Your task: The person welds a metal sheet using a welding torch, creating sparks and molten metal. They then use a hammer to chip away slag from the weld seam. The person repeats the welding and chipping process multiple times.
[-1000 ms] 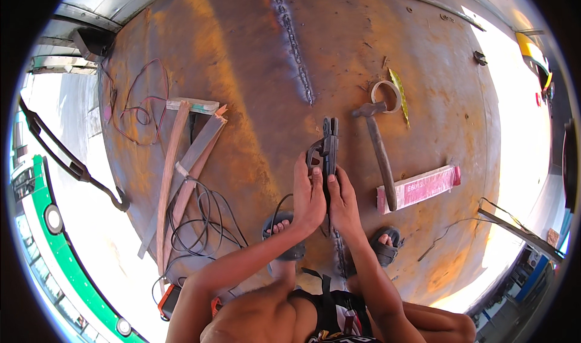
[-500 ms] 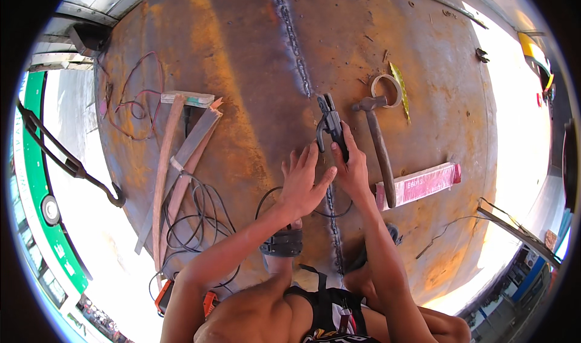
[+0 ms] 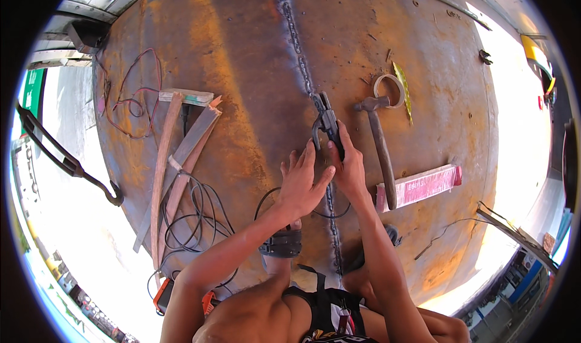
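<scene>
Right hand (image 3: 349,167) holds a dark clamp (image 3: 330,124) by its handle

Largest in view is a rusty metal plate (image 3: 242,58), brown with orange streaks, on which the other things lie. A rough grey weld seam (image 3: 293,34) runs down it from the top edge, passing behind the hands and on toward the person's legs.

At the left lie long wooden strips (image 3: 164,179), leaning together and crossing, one with a splintered end. Loops of black cable (image 3: 196,210) spread over and beside their lower part.

To the right rests a long pink-and-white box (image 3: 423,185), set at a slant. The handle end of a hammer (image 3: 380,146) overlaps its left end.

The dark clamp is left of the hammer, its tip in line with the seam; whether it touches the plate I cannot tell. The right hand's grip is closed around the handle. The left hand (image 3: 301,188) is open, fingers spread, its index fingertip close by the lever; contact is unclear.

Smaller are a pale ring (image 3: 400,93), partly covered by the hammer's head, and a narrow yellow-green strip (image 3: 407,98) just beside it.
</scene>
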Tool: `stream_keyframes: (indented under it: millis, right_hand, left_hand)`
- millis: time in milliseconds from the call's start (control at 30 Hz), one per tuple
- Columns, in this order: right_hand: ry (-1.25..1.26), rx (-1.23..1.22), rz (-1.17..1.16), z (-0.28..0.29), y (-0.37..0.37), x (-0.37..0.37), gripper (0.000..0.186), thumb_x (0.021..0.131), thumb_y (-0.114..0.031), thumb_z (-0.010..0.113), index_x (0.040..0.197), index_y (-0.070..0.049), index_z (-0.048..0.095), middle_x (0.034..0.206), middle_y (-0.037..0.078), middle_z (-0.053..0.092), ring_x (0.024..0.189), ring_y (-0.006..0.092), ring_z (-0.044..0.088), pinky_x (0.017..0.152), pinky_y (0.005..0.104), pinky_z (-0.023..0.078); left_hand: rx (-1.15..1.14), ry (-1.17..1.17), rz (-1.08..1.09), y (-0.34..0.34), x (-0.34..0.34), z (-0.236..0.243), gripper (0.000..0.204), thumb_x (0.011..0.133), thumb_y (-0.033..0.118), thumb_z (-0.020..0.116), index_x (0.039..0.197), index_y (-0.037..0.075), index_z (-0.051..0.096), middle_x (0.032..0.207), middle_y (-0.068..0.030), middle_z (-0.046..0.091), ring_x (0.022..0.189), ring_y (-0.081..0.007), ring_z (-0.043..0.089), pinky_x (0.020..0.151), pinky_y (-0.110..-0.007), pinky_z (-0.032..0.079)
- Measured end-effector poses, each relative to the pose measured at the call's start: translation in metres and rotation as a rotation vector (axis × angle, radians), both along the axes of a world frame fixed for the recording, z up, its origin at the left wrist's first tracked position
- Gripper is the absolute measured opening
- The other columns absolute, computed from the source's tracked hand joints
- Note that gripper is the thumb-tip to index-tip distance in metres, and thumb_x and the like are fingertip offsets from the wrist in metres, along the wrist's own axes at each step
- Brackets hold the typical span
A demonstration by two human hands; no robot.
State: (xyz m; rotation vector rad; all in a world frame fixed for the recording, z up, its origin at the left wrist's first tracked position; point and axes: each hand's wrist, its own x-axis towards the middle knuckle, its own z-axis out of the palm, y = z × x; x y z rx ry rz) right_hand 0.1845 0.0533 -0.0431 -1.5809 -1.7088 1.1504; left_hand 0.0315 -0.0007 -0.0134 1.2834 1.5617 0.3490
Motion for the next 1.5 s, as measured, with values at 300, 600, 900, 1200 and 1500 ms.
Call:
stream_keyframes:
  millis: [300, 600, 900, 1200, 1500]
  right_hand:
    - [0.009, -0.012, -0.005, 0.003, 0.0, 0.0, 0.057, 0.106, -0.012, 0.062, 0.158, 0.0, 0.042, 0.095, 0.03, 0.069, 0.08, 0.0432, 0.07, 0.077, 0.0424, 0.055]
    - [0.009, 0.004, 0.003, 0.0, -0.001, 0.003, 0.056, 0.105, -0.012, 0.062, 0.157, 0.001, 0.043, 0.101, 0.032, 0.07, 0.087, 0.0457, 0.072, 0.081, 0.0432, 0.055]
    - [0.019, -0.025, 0.002, 0.002, 0.0, 0.004, 0.055, 0.105, -0.011, 0.061, 0.156, 0.0, 0.043, 0.104, 0.033, 0.07, 0.092, 0.0494, 0.071, 0.082, 0.0438, 0.056]
    - [-0.021, -0.082, -0.007, 0.009, 0.0, 0.002, 0.056, 0.105, -0.012, 0.063, 0.156, 0.0, 0.043, 0.102, 0.032, 0.07, 0.09, 0.0473, 0.072, 0.079, 0.0419, 0.055]
    - [0.122, -0.218, -0.27, 0.01, -0.028, 0.023, 0.052, 0.109, -0.023, 0.064, 0.153, 0.0, 0.049, 0.087, 0.006, 0.065, 0.067, 0.0106, 0.054, 0.063, 0.0294, 0.049]
  left_hand:
    - [-0.055, -0.015, 0.0, 0.004, -0.001, 0.006, 0.092, 0.108, 0.056, 0.052, 0.166, -0.005, 0.015, 0.167, -0.034, 0.029, 0.157, -0.0585, 0.017, 0.126, -0.067, 0.01]
    - [-0.077, -0.019, 0.002, 0.004, 0.0, 0.007, 0.091, 0.108, 0.054, 0.053, 0.167, -0.005, 0.016, 0.169, -0.0325, 0.027, 0.158, -0.0562, 0.014, 0.127, -0.066, 0.009]
    - [-0.043, -0.028, 0.02, 0.003, 0.0, 0.004, 0.091, 0.107, 0.054, 0.054, 0.166, -0.005, 0.018, 0.168, -0.0327, 0.03, 0.158, -0.0564, 0.016, 0.126, -0.067, 0.011]
    - [-0.047, -0.03, 0.035, 0.0, -0.002, 0.005, 0.09, 0.107, 0.055, 0.055, 0.166, -0.005, 0.021, 0.168, -0.0317, 0.03, 0.157, -0.0564, 0.018, 0.127, -0.067, 0.013]
    - [0.154, -0.079, -0.042, 0.0, -0.002, 0.013, 0.074, 0.106, 0.048, 0.058, 0.157, -0.003, 0.043, 0.158, -0.0283, 0.044, 0.148, -0.0483, 0.037, 0.121, -0.064, 0.027]
